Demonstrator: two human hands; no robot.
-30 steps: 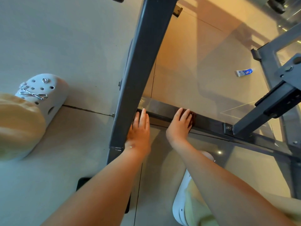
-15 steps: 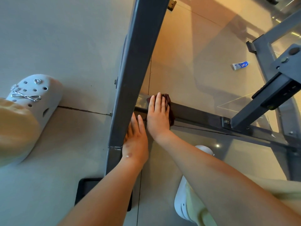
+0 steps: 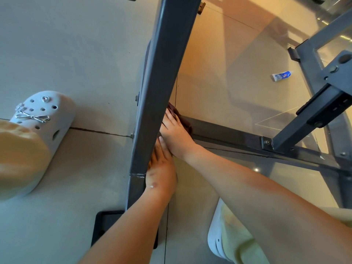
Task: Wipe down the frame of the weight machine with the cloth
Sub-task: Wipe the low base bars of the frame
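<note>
The weight machine's dark grey frame has a tall upright post (image 3: 162,82) and a low crossbar (image 3: 228,133) running right from its base. My right hand (image 3: 176,133) lies flat on a dark brown cloth (image 3: 183,121), pressing it on the crossbar right where it meets the post; its fingertips are partly hidden behind the post. My left hand (image 3: 162,172) rests flat against the post's lower right side, fingers together, holding nothing.
The floor is tiled. A diagonal brace (image 3: 308,121) bolts onto the crossbar at the right. A small white and blue tube (image 3: 282,75) lies on the floor beyond. My white clogs stand at the left (image 3: 43,119) and bottom right (image 3: 215,239). A black foot plate (image 3: 103,223) sits under the post.
My right hand has slid the cloth leftward along the crossbar until it reaches the post. My left hand has stayed against the post, slipping slightly lower.
</note>
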